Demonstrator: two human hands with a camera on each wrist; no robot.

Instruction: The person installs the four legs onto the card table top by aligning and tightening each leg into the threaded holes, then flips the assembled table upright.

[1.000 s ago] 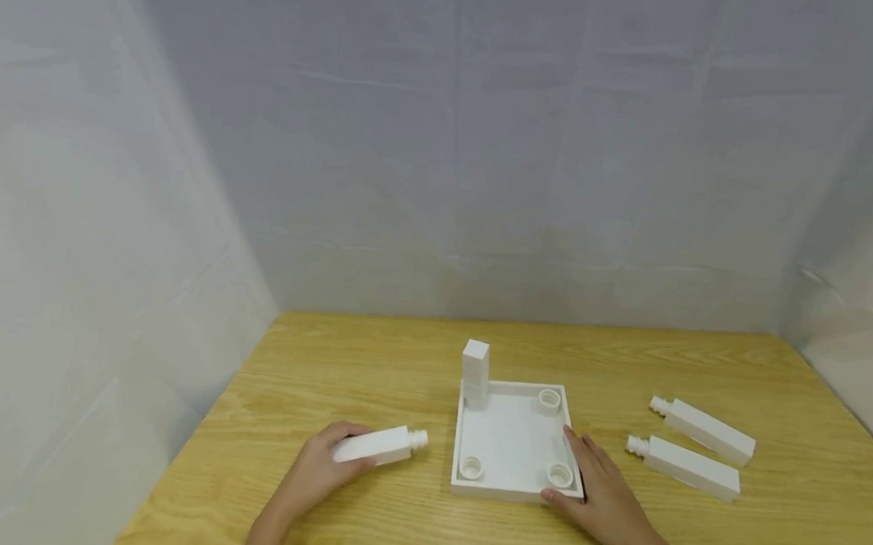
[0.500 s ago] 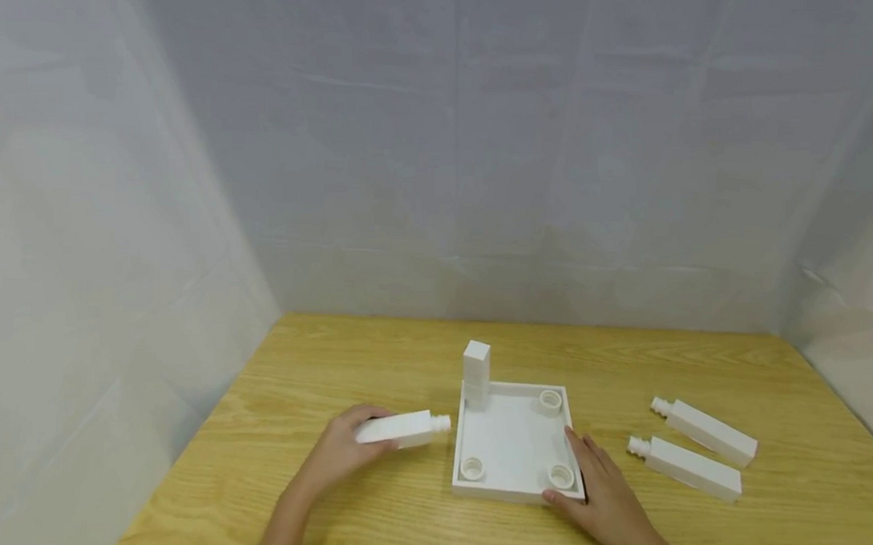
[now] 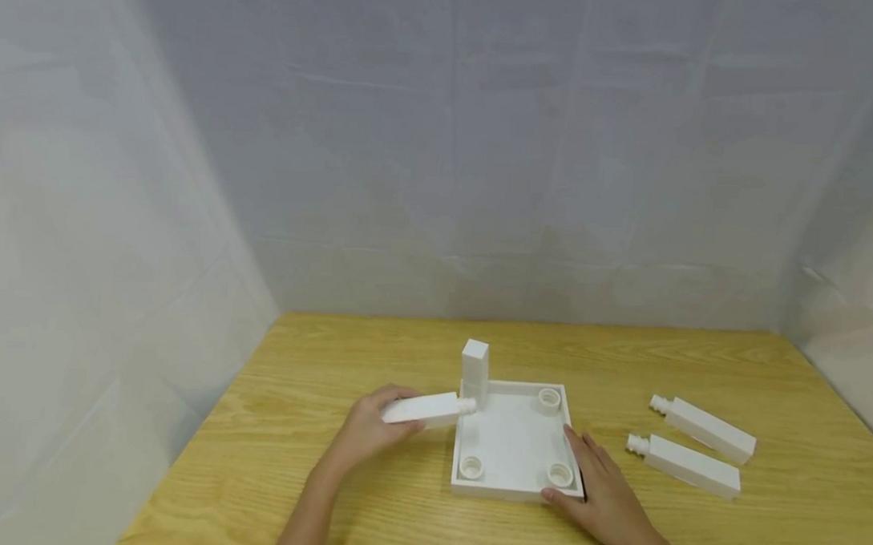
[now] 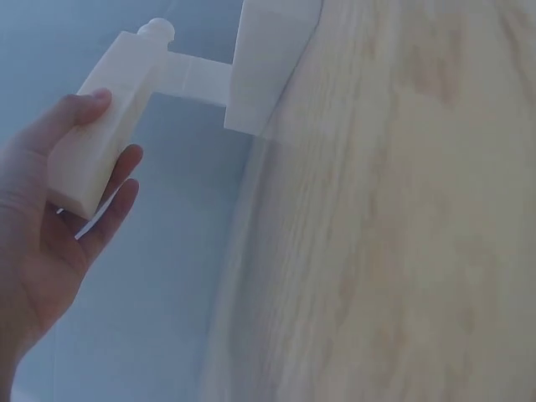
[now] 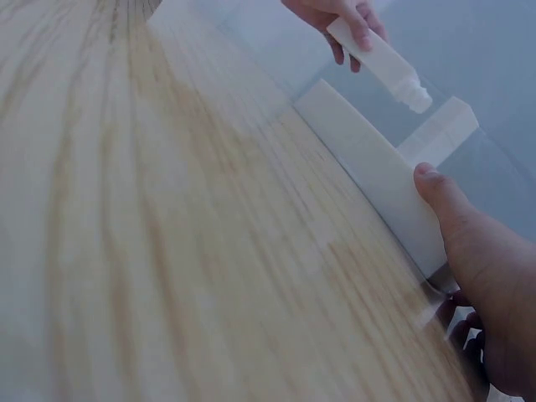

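My left hand grips a white square peg and holds it level above the table. The peg's threaded tip points right, at the left wall of a white square tray. Another peg stands upright in the tray's back-left corner; the other corners show round sockets. My right hand lies flat against the tray's right wall, thumb at the front corner. In the left wrist view my left hand curls round the peg. In the right wrist view my right hand's thumb touches the tray.
Two more white pegs lie side by side on the wooden table, right of the tray, with their threaded ends pointing left. Pale sheeting walls close in the table at the back and on both sides.
My left hand has lifted the peg off the table and carried it right and away from me, up to the tray's left wall. The right hand and tray stay put.
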